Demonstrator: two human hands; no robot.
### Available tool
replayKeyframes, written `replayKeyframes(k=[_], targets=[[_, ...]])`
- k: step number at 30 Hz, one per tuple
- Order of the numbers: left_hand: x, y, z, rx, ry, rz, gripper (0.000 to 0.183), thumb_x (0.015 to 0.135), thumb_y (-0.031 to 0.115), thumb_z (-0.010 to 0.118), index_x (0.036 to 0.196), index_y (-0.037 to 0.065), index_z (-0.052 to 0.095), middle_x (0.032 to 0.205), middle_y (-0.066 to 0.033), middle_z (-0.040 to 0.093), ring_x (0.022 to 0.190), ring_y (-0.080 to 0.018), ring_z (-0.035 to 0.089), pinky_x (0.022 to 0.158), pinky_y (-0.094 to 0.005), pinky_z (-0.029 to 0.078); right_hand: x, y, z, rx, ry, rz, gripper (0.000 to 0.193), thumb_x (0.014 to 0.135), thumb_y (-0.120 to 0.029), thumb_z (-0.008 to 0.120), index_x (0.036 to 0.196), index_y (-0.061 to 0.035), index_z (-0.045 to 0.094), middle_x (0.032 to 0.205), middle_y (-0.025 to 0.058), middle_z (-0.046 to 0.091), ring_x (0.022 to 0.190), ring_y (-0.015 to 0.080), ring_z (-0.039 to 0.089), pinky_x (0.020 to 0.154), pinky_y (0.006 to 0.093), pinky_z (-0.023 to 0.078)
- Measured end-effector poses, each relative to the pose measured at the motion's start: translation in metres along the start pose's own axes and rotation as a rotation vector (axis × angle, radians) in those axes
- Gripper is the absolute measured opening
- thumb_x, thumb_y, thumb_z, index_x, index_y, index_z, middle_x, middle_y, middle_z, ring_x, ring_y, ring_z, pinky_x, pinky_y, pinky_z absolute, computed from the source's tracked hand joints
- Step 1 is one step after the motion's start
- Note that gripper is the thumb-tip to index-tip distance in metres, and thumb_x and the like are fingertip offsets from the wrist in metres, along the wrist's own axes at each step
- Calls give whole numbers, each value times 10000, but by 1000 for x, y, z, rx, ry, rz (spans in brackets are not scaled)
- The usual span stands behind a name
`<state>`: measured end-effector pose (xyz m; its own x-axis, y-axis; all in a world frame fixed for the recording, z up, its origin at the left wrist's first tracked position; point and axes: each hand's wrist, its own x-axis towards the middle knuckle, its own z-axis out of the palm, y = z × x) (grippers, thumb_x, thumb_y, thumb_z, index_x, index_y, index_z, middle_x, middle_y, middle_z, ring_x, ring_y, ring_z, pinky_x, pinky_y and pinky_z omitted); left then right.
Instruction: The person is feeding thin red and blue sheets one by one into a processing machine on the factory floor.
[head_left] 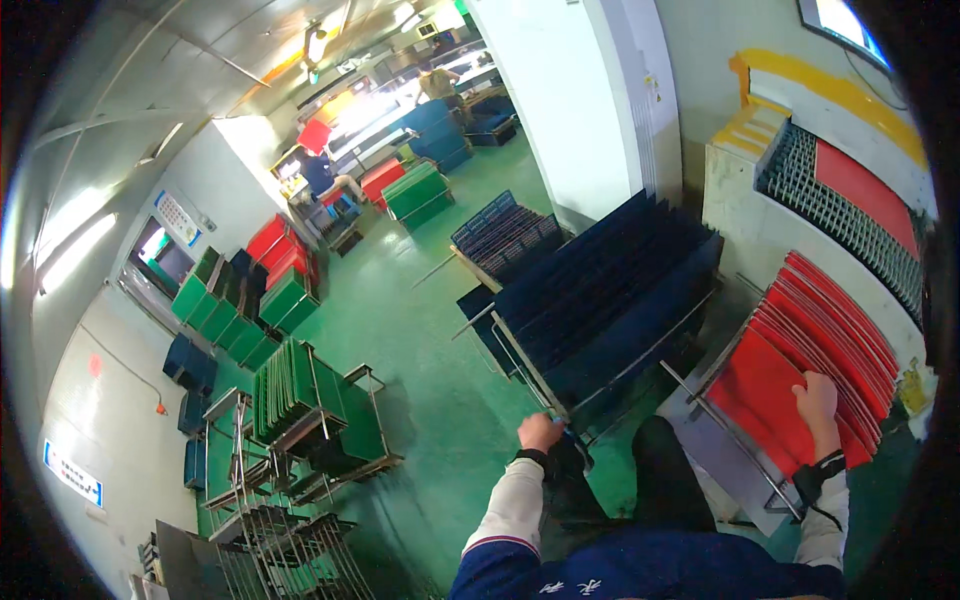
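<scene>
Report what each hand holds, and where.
Right hand: a red panel, seemingly by its edge. Left hand: closed, but what it holds, if anything, cannot be told.

Green panels (328, 385) are held upright in a metal rack (303, 431) toward the left edge of the green floor (390, 290), and green stacks (205, 308) and red stacks (285, 252) are lined up farther back along that edge. A blue-edged sign (72, 473) is mounted on the left wall (110, 370). Near the floor's far edge, a seated person (320, 176) and a standing person (436, 83) can be seen.
</scene>
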<state>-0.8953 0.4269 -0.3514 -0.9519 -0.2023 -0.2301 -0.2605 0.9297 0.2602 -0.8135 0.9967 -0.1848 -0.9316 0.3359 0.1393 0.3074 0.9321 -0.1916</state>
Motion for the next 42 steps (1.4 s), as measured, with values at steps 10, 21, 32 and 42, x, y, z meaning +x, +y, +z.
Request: replayKeyframes(k=[10,21,32,42], targets=[[-6,6,-4,29,71,95,381,785,408,598,960,96,729,964,-163,705,923,-369,664,796,-482,540,-3,10,-70,32,384,-206,288,736,-220,733,913,-2,669,841,205,641,837,419,600,760,504,468],[7,-25,12,29,8,157,392,783,435,643,913,74,721,936,-182,702,918,-387,661,790,-487,532,6,-6,-186,29,209,-40,308,753,-294,718,841,-4,659,814,252,617,778,409,630,682,476,480],[12,-17,15,5,70,135,358,747,393,653,828,54,735,865,-218,692,848,-418,666,768,-507,533,37,113,-189,1486,426,420,374,886,-239,691,1167,-5,613,1039,101,695,884,261,676,786,421,546],[10,-9,6,27,-27,70,427,762,444,649,924,60,743,941,-195,710,922,-390,672,822,-466,528,68,167,-80,2059,436,375,289,889,-150,646,1165,-96,575,1149,79,637,1087,243,596,973,412,485]])
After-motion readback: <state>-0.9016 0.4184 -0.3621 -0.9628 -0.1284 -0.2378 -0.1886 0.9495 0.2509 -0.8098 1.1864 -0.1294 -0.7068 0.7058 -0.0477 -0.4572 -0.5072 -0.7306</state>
